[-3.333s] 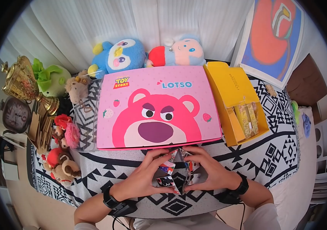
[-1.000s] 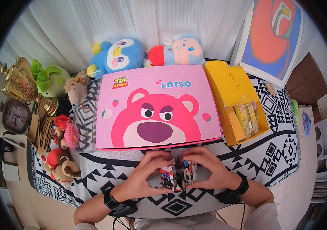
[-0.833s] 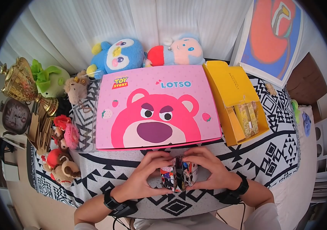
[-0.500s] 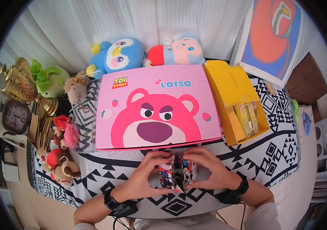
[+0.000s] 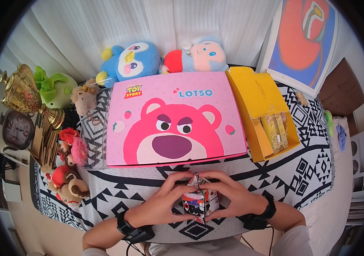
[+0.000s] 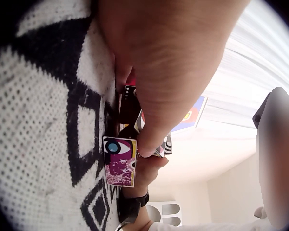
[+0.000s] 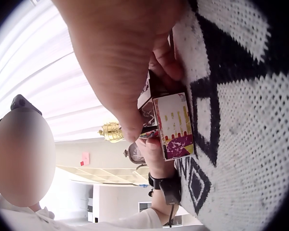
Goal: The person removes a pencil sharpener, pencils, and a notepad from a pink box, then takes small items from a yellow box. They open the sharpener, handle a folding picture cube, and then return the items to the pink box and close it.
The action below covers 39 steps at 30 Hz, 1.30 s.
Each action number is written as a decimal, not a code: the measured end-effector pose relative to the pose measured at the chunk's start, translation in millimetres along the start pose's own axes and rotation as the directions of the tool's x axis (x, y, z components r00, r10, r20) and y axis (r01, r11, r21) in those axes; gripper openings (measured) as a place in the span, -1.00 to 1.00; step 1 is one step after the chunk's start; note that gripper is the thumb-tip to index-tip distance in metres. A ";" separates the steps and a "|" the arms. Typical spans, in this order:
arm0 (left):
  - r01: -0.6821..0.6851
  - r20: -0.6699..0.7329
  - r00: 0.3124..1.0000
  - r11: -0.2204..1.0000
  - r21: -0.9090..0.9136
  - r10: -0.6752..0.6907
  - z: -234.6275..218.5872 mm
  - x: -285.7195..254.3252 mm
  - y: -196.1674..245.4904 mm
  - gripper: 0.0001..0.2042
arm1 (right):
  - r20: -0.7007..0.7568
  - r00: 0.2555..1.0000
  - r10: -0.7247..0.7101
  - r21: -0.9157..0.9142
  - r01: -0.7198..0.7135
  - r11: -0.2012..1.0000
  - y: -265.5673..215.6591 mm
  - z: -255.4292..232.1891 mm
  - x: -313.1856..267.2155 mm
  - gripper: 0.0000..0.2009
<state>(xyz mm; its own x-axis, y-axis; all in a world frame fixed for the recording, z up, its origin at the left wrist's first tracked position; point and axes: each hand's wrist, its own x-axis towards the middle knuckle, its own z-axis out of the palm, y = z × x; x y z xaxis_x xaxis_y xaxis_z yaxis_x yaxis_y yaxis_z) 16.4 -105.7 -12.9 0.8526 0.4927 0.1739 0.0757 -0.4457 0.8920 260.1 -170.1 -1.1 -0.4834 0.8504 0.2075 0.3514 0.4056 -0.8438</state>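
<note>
Both hands grip a small folding cube (image 5: 200, 202) with printed, multicoloured faces, just in front of the pink box. The left hand (image 5: 158, 205) has its thumb at the lower left and its fingers over the top left side. On the other side, the right hand (image 5: 235, 198) curls its fingers and thumb round the cube's right half. In the left wrist view, a purple face with an eye (image 6: 119, 161) shows beside the thumb. The right wrist view shows a white, yellow and purple face (image 7: 174, 126). The cube's inner and under sides are partly hidden.
The pink bear box (image 5: 175, 119) lies behind the hands, with an open yellow box (image 5: 261, 96) at its right. Two plush toys sit behind it. A gold trophy (image 5: 22, 89), a clock (image 5: 18, 130) and more plush toys (image 5: 69, 187) stand at the left.
The cube's halves, spread apart with a gap between them, have come together and turned into a more compact shape. Both hands have moved slightly inward and still hold it.
</note>
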 end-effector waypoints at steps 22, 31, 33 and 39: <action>-0.048 -0.037 0.998 0.996 0.072 0.050 -2.1 1.0 -1.7 -0.27 | 0.004 1.000 0.025 0.031 -0.025 0.999 7.4 0.6 -1.3 -0.09; -0.028 -0.107 0.994 0.998 0.050 0.033 -0.4 0.1 -1.8 -0.34 | -0.044 0.998 0.044 -0.055 -0.047 0.997 8.2 1.3 -1.3 -0.28; -0.023 -0.115 0.993 0.998 0.058 0.029 -0.3 -0.4 -1.7 -0.33 | -0.061 0.998 0.021 -0.071 -0.026 0.997 9.6 1.6 -1.0 -0.28; -0.082 -0.114 0.987 0.972 0.222 0.109 -3.0 2.4 1.1 -0.32 | -0.081 0.997 0.009 -0.108 -0.017 0.994 10.5 3.3 -1.2 -0.28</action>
<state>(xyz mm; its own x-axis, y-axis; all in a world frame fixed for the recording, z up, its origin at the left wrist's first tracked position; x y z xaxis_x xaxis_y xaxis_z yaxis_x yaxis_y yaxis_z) 16.9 -102.8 -10.3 0.7912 0.5231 0.3167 0.1189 -0.6395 0.7595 261.7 -168.0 -11.8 -0.4138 0.8783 0.2396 0.4446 0.4247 -0.7886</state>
